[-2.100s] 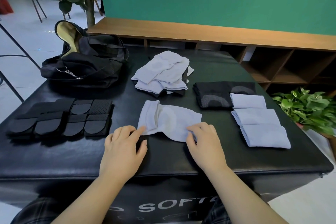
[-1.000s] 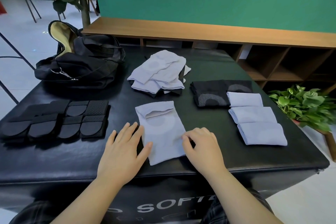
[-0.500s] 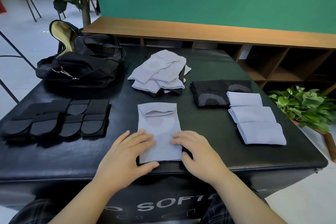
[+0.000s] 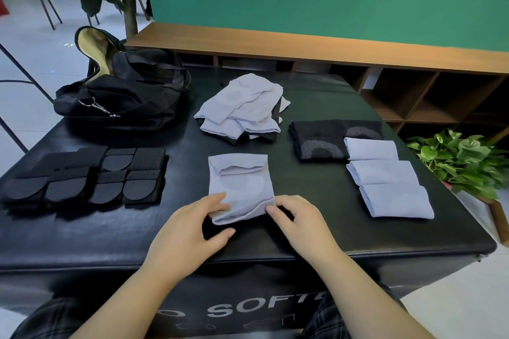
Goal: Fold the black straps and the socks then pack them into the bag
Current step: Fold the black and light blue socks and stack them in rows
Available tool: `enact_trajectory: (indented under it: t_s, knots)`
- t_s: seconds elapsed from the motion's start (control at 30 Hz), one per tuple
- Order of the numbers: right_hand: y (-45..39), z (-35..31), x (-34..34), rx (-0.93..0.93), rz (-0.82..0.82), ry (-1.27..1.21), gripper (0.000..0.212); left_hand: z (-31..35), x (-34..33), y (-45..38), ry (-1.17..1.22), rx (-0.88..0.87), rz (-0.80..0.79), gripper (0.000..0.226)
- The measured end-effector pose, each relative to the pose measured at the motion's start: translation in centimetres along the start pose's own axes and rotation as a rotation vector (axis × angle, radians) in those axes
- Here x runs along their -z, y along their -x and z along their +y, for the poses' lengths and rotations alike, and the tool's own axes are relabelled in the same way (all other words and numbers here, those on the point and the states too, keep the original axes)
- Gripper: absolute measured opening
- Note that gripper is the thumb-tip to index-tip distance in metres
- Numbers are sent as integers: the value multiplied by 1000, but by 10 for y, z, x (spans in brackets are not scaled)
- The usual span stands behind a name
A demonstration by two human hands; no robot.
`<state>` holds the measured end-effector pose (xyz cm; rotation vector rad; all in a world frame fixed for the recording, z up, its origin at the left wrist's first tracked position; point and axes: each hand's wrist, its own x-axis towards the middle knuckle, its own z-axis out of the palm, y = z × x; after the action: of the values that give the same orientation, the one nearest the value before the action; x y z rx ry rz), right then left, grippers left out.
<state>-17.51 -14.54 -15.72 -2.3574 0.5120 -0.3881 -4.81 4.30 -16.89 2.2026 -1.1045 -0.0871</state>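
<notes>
Over on the left of the table (image 4: 82, 239), the black straps (image 4: 82, 179) lie flat in a neat block, and behind them the bag (image 4: 124, 96) slumps with its mouth gaping. Neither is touched yet.

Now the centre: a pale grey sock (image 4: 239, 187) lies lengthwise on the table, cuff away from the person. The left hand (image 4: 190, 231) pinches its near left corner, thumb underneath and fingers on top; the right hand (image 4: 300, 223) has fingertips curled onto the near right edge, lifting it just off the surface. It looks like the start of a fold, near end up toward the cuff. To do it well, I'd say raise both corners level, carry them straight over, line edge to edge, then press flat (a crooked lift will skew it).

Behind it sits the unfolded sock pile (image 4: 242, 110), light ones heaped over something dark. To the right, folded black socks (image 4: 319, 143) and three folded grey socks (image 4: 385, 176) in a row.

Hard to read: how many socks are in that heap, what the bag already holds, and whether the right thumb is under the fabric. A potted plant (image 4: 462, 162) sits off the table's right edge.
</notes>
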Motion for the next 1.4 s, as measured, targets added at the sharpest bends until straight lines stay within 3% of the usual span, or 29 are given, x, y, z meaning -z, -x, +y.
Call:
enact_trajectory:
  t_s: [0.17, 0.37, 0.57, 0.77, 0.97, 1.13, 1.23, 1.4]
  knots:
    - [-8, -3, -10, -146, 93, -11, 24, 2, -2, -8, 179, 197, 80, 53]
    - [-16, -15, -20, -185, 199, 81, 31, 4, -8, -20, 246, 309, 185, 59]
    - [-21, -20, -25, -207, 247, 177, 28, 11, -12, -26, 172, 311, 261, 35]
    - [-27, -20, -26, -249, 252, 177, 21, 14, -11, -28, 50, 261, 229, 9]
    - [-30, -21, -26, -291, 280, 132, 13, 11, -12, -28, -60, 187, 206, 21]
    - [-27, -14, -28, -170, 292, 161, 6, 8, -12, -24, -10, 154, 176, 23]
    - [-25, -12, -28, -141, 253, 159, 16, 2, -10, -25, -20, 99, 116, 38]
    - [-17, -16, -24, -52, 71, 287, 40, 0, -7, -25, -38, 82, 88, 39]
